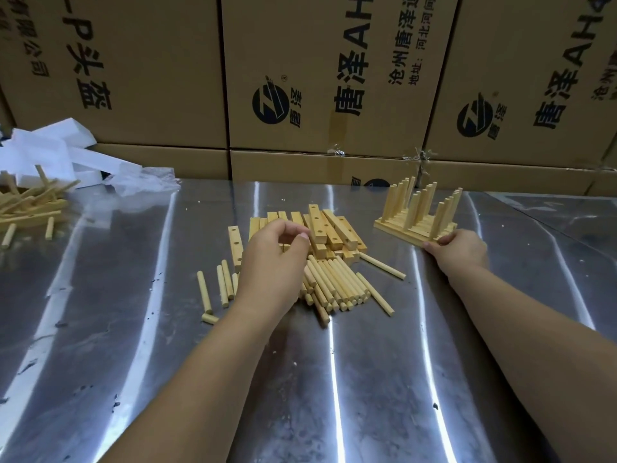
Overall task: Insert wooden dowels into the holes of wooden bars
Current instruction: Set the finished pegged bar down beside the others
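A heap of short wooden bars (330, 228) with drilled holes lies mid-table. Loose wooden dowels (337, 285) are bunched just in front of it, with a few more scattered to the left. My left hand (273, 252) hovers over the heap's left side with its fingers curled down, and what it touches is hidden. One bar (235, 243) lies beside that hand. To the right stands a row of finished bars (414, 228) with upright dowels. My right hand (462, 250) pinches the near edge of the closest finished bar.
The work surface is a shiny metal table (367, 379). A wall of cardboard boxes (334, 78) stands close behind it. White foam pieces (50, 152), a plastic bag (143, 182) and another pile of wooden pieces (30, 205) sit at the far left.
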